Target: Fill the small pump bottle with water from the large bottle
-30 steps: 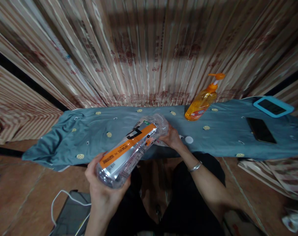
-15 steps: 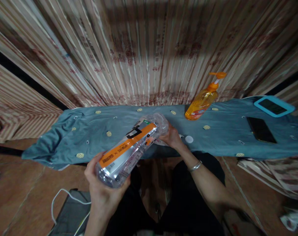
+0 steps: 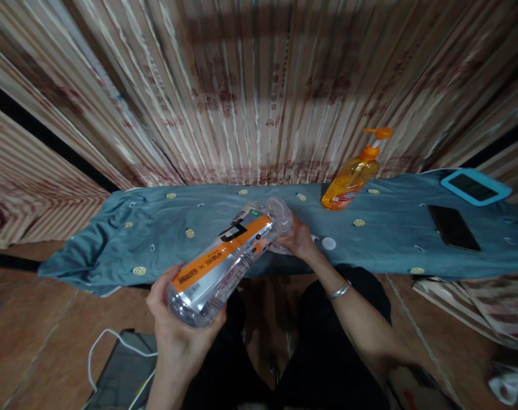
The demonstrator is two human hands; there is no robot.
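Observation:
A large clear plastic bottle (image 3: 224, 262) with an orange and silver label lies slanted between my hands, over the front of the cloth-covered table. My left hand (image 3: 179, 319) is wrapped around its lower end, thumb on the near side and fingers on the far side. At the upper end my right hand (image 3: 299, 236) grips the bottle from the right, its fingertips hidden behind the plastic. Some clear plastic shows below that hand, but what it belongs to is unclear. Just right of my right hand, a round white cap (image 3: 329, 243) rests on the cloth.
An orange pump bottle (image 3: 348, 181) stands toward the back of the blue-grey cloth (image 3: 216, 205). Farther right lie a dark phone (image 3: 454, 228) and a light-blue framed device (image 3: 476, 186). Striped curtain (image 3: 250, 97) hangs behind. A white cable (image 3: 107, 332) loops at lower left.

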